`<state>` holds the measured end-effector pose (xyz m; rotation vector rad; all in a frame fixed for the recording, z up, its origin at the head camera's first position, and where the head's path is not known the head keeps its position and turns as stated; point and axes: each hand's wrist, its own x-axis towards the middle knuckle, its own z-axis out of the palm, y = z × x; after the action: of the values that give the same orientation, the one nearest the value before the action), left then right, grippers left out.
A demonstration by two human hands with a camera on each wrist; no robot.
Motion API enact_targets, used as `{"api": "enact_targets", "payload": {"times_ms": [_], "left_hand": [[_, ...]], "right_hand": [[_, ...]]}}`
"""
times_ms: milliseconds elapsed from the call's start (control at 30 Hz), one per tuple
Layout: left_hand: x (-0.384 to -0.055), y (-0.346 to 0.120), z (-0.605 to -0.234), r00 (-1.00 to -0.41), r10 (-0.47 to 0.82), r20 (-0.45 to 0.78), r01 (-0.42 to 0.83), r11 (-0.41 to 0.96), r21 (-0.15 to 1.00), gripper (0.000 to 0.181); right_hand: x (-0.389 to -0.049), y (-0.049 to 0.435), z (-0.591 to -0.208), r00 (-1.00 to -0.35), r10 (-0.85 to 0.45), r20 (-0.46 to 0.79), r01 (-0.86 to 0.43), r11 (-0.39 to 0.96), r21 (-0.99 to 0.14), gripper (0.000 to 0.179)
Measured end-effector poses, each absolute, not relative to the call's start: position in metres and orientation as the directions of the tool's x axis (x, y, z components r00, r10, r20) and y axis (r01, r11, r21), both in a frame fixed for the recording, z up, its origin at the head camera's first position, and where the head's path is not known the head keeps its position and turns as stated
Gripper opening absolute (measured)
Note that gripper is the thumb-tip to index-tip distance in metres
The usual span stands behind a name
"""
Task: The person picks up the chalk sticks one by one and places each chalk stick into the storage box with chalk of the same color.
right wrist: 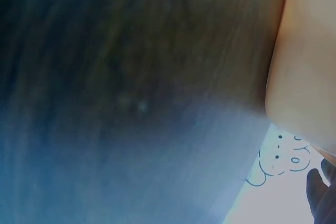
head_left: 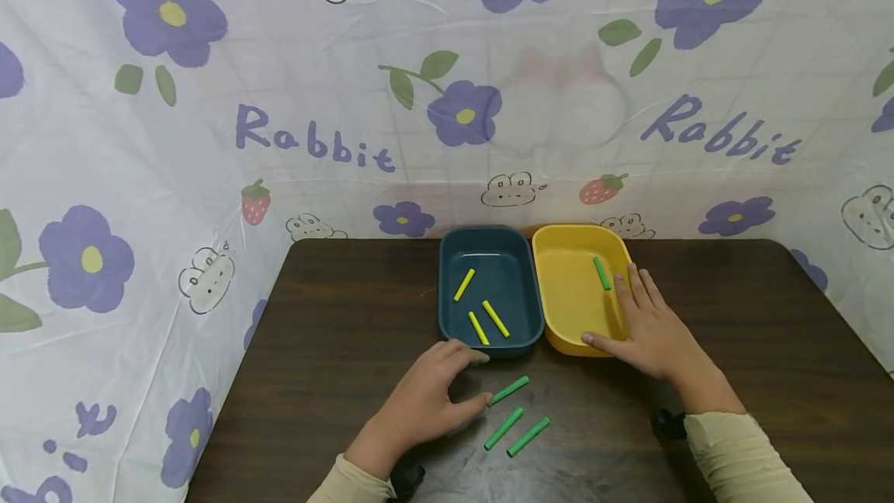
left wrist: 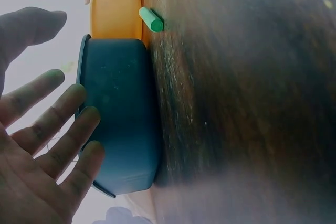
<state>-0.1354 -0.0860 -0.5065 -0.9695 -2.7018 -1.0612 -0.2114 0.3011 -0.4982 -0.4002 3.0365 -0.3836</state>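
Observation:
My left hand [head_left: 434, 398] hovers in front of the dark blue tray [head_left: 489, 243]. Its fingers are loosely spread, and the left wrist view shows nothing between them. In the head view the thumb tip overlaps the end of a short round green stick [head_left: 510, 391], chalk-like in shape. Two more, a green stick [head_left: 504, 428] and another green stick [head_left: 528, 437], lie just right of it on the table. My right hand [head_left: 656, 336] rests at the right rim of the yellow tray [head_left: 569, 309], fingers straight, thumb at the front corner. Inside that tray is one green stick [head_left: 602, 274].
In the blue tray lie three yellow sticks [head_left: 496, 319]. Both trays stand side by side near the back edge of the brown wooden table [head_left: 349, 317]. A white curtain [head_left: 314, 60] with purple flowers hangs behind and to the left.

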Motion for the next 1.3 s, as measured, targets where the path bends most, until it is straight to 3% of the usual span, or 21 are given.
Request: {"api": "enact_targets", "payload": {"times_ms": [633,967,1300], "left_hand": [[-0.136,-0.077,-0.51,-0.761,0.605,0.235,0.612,0.547,0.571,0.046],[-0.142,-0.069,-0.529,-0.694,0.672,0.257,0.677,0.49,0.549,0.043],[-0.136,-0.059,-0.511,-0.679,0.714,0.171,0.669,0.506,0.544,0.043]], "right_hand": [[-0.212,0.302,-0.5,-0.965,-0.26,-0.022,-0.246,0.936,-0.251,0.123],[-0.211,0.301,-0.499,-0.968,-0.248,-0.024,-0.234,0.938,-0.257,0.123],[-0.21,0.301,-0.497,-0.97,-0.24,-0.035,-0.223,0.939,-0.262,0.122]]}}
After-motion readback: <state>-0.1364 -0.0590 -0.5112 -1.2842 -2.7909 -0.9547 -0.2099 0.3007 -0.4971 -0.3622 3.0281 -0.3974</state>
